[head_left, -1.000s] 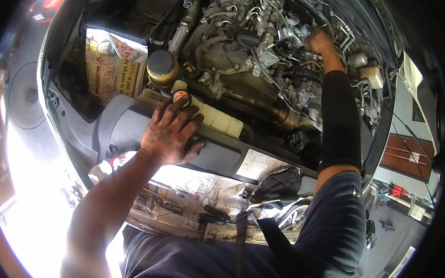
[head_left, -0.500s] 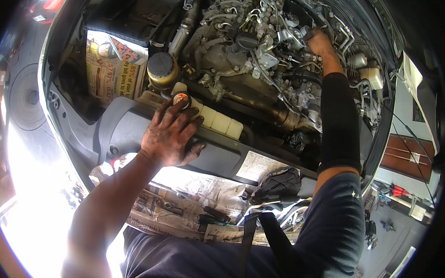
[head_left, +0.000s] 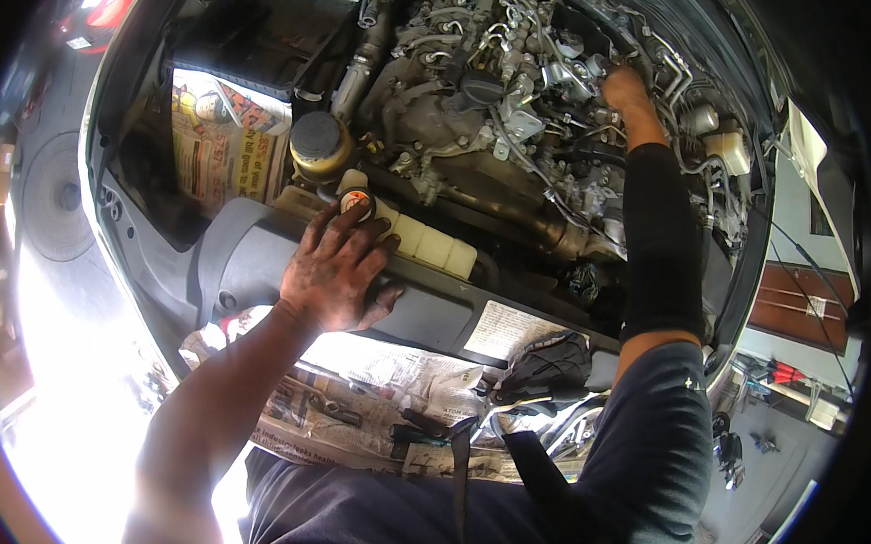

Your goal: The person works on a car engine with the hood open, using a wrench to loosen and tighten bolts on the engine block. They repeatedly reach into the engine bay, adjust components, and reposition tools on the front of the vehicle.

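One right hand among engine parts

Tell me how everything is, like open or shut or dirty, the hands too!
Left hand: palm down, fingers spread, dirty
Right hand: in among the engine parts, fingers mostly hidden
Engine: uncovered
Orange-topped cap: in place, beside the left fingers
Round grey cap: on its yellowish jar
Black engine cap: on
Front newspaper: spread out, tools on top
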A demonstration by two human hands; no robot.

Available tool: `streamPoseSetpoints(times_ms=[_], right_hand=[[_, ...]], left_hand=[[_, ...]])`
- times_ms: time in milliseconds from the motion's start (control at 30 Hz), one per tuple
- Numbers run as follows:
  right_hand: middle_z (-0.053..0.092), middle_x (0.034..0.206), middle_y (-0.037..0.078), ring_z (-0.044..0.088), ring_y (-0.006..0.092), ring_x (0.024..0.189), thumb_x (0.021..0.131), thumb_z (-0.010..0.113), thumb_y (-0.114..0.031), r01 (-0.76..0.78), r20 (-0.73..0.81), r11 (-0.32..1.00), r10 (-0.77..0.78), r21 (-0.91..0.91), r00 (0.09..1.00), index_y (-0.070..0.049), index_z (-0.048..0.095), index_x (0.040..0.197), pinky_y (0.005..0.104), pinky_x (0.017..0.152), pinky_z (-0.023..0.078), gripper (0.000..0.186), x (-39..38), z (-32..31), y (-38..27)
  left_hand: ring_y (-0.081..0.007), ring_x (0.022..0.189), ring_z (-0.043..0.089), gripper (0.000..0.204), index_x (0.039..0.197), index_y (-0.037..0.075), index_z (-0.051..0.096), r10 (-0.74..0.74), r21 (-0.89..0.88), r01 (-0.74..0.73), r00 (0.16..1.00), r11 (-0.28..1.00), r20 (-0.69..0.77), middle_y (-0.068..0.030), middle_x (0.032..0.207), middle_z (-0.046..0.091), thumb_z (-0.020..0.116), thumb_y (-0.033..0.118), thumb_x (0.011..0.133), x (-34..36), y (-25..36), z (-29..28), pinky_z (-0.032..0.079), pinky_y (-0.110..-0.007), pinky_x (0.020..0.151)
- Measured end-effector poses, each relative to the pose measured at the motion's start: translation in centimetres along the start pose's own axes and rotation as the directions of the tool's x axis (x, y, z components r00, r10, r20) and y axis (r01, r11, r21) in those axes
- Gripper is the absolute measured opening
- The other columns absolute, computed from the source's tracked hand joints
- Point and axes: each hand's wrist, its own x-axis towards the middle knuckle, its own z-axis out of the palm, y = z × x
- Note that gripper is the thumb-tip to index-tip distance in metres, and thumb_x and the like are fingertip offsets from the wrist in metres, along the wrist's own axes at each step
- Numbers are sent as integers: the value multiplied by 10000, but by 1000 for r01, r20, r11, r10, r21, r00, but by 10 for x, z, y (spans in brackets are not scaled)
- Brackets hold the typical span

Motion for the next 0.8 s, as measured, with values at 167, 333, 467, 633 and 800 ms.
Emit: streamPoseSetpoints(times_ms=[167,333,467,633,800], right_hand=[[666,1465,232,628,437,1363,985,738,-296,-53,84,999,53,3,995,-98,658,1464,487,1147,516,525,1,1,-6],[651,1485,241,622,435,1378,990,705,-259,-23,70,997,28,-73,997,-94,662,1467,478,1146,524,506,3,3,-7],[652,1474,261,622,438,1378,993,665,-190,-29,96,997,37,-78,995,-64,673,1444,481,1131,534,469,2,-3,-9],[659,1461,270,633,438,1362,967,628,-99,-5,85,998,11,-70,996,-44,668,1448,490,1133,526,486,-9,-12,-15],[676,1428,274,646,438,1338,935,696,-89,25,-31,996,-22,89,999,-25,671,1425,486,1123,530,494,-20,-10,-13]], left_hand=[[-395,1449,513,582,1322,127,696,6,-2,-6,1000,1000,-27,-113,1380,646,766,491,874,1,0,0,348,-636,1249],[-389,1455,510,581,1321,131,700,6,15,-6,1000,1000,-20,-114,1383,645,760,500,877,0,-1,1,350,-636,1248],[-386,1456,510,588,1331,132,700,7,12,-7,1000,1000,-24,-115,1390,643,759,503,878,0,0,1,351,-635,1248],[-388,1454,507,595,1335,132,698,11,29,-11,1000,1000,5,-118,1397,639,758,506,876,0,0,0,351,-635,1246],[-391,1452,504,603,1329,124,697,14,33,-14,1000,999,-4,-123,1400,636,757,511,869,0,-1,1,353,-636,1241]])
